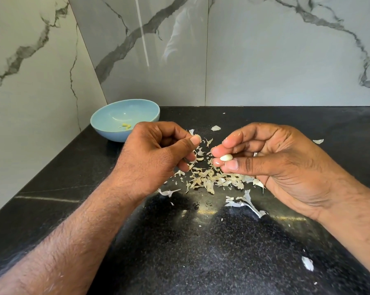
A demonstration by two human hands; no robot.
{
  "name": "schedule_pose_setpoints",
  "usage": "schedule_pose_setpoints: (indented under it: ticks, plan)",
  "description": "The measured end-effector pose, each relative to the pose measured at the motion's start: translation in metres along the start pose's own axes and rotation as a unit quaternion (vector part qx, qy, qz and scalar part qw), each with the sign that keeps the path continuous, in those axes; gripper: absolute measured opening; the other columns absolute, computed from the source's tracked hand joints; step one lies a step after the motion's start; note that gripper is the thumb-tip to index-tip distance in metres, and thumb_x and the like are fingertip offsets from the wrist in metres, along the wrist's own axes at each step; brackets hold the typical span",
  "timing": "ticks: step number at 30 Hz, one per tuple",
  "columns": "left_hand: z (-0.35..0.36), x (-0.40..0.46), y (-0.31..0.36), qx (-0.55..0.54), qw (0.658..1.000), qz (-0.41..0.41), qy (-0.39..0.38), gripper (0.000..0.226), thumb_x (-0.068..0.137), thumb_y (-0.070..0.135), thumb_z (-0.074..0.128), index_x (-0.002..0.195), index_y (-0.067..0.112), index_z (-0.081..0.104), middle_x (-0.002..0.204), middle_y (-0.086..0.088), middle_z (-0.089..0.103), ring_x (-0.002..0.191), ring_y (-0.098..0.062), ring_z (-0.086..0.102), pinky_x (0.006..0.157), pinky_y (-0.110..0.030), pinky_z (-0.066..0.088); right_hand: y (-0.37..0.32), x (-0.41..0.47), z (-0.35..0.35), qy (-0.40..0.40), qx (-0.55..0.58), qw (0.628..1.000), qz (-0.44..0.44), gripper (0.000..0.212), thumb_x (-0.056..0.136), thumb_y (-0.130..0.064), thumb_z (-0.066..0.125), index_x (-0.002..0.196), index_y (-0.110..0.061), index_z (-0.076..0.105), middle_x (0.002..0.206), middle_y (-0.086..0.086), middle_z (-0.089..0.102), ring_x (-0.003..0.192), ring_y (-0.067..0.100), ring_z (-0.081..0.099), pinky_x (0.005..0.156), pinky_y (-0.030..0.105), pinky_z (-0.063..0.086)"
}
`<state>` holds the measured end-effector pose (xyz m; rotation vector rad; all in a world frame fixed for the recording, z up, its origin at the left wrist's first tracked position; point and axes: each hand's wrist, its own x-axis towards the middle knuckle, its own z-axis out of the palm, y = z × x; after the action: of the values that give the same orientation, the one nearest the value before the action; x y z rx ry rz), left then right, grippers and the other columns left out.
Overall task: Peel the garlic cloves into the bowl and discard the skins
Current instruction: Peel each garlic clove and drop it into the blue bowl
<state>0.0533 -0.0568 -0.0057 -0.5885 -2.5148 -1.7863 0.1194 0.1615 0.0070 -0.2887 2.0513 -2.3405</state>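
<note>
The right hand forms the active grip: thumb and fingertips pinch a pale, peeled garlic clove, which sits at the tips of the grip and clear of the desk. A ring band shows further inside this hand.

The left hand sits just beside the grip, on its left, apart from it. Its fingers are curled toward the palm with the thumb laid across them; whether a scrap of skin is held in that narrow closure cannot be told.

Directly below the grip and between the two hands lies a pile of garlic skins on the dark speckled desk. Loose flakes lie scattered around it, and one larger white piece lies nearer the person than the grip.

The blue bowl stands beyond the left hand, well apart from the grip, near the marble-patterned wall. Small yellowish pieces lie inside it.
</note>
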Motion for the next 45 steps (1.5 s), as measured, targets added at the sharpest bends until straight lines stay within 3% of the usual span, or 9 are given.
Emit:
schedule_pose_setpoints:
  ticks: [7,13,21,28,31,36,40,42,45]
  plan:
    - [0.000,0.003,-0.002,0.012,1.000,-0.014,-0.005,0.018,0.096,0.028,0.076,0.093,0.010,0.078,0.079,-0.005,0.080,0.064,-0.018,0.073,0.054,-0.021,0.053,0.005,0.001,0.000,-0.013,0.074,0.995,0.071,0.026,0.074,0.007,0.070,0.096,-0.003,0.079,0.110,0.026,0.076,0.095,0.028,0.077,0.084,0.032,0.064]
    - [-0.002,0.003,-0.004,-0.004,1.000,-0.025,0.003,0.020,0.096,0.027,0.076,0.094,0.008,0.077,0.080,-0.009,0.079,0.064,-0.021,0.071,0.057,-0.030,0.052,0.008,0.001,-0.001,-0.005,0.077,0.994,0.080,0.025,0.078,0.001,0.071,0.101,0.000,0.080,0.106,0.027,0.076,0.090,0.028,0.076,0.080,0.031,0.064]
    - [0.000,0.007,-0.009,0.008,1.000,-0.014,-0.008,0.019,0.097,0.028,0.076,0.093,0.009,0.078,0.079,-0.006,0.080,0.065,-0.020,0.073,0.055,-0.019,0.052,0.011,0.002,-0.003,-0.022,0.080,0.995,0.057,0.019,0.079,-0.009,0.070,0.093,-0.006,0.083,0.082,0.015,0.072,0.073,0.020,0.068,0.064,0.025,0.059]
    - [-0.005,0.009,-0.008,0.005,1.000,-0.027,0.014,0.020,0.097,0.029,0.077,0.094,0.009,0.078,0.079,-0.006,0.079,0.066,-0.021,0.072,0.054,-0.022,0.053,0.016,0.003,-0.002,-0.024,0.069,0.996,0.059,0.020,0.082,-0.007,0.070,0.097,-0.003,0.082,0.087,0.018,0.074,0.078,0.023,0.070,0.066,0.026,0.059]
    - [-0.017,0.011,-0.004,0.010,0.998,-0.024,0.052,0.019,0.098,0.029,0.077,0.092,0.011,0.077,0.079,-0.004,0.080,0.066,-0.018,0.073,0.053,-0.018,0.050,0.015,0.007,0.000,0.001,0.062,0.996,0.068,0.020,0.084,-0.005,0.070,0.101,0.000,0.080,0.093,0.020,0.074,0.082,0.024,0.071,0.071,0.027,0.061]
    - [-0.047,0.017,-0.011,0.035,0.987,-0.011,0.157,0.018,0.099,0.028,0.076,0.086,0.016,0.077,0.075,0.001,0.079,0.059,-0.012,0.072,0.052,-0.016,0.048,0.012,0.040,0.017,0.059,-0.027,0.995,0.074,0.020,0.091,-0.004,0.072,0.110,0.001,0.075,0.096,0.018,0.077,0.083,0.024,0.070,0.076,0.030,0.062]
    - [-0.084,0.030,-0.029,0.053,0.965,-0.020,0.256,0.015,0.093,0.028,0.079,0.080,0.022,0.076,0.073,0.005,0.078,0.061,-0.013,0.074,0.059,-0.029,0.058,0.001,0.094,0.053,0.107,-0.167,0.980,0.013,0.015,0.089,-0.004,0.080,0.103,-0.005,0.078,0.091,0.012,0.080,0.085,0.025,0.077,0.084,0.036,0.064]
    - [-0.104,0.036,-0.037,0.096,0.958,-0.024,0.268,0.010,0.084,0.033,0.080,0.078,0.027,0.076,0.074,0.007,0.077,0.069,-0.017,0.076,0.072,-0.040,0.065,-0.003,0.127,0.076,0.118,-0.237,0.964,-0.006,0.009,0.087,-0.005,0.083,0.094,-0.011,0.079,0.083,0.005,0.080,0.082,0.020,0.079,0.079,0.034,0.066]
    - [-0.125,0.046,-0.044,0.160,0.952,-0.019,0.260,0.008,0.083,0.025,0.081,0.078,0.028,0.076,0.076,0.009,0.075,0.075,-0.017,0.075,0.080,-0.041,0.065,-0.001,0.169,0.103,0.123,-0.321,0.939,-0.008,0.014,0.087,0.002,0.078,0.082,-0.011,0.078,0.074,0.004,0.078,0.074,0.018,0.077,0.074,0.035,0.067]
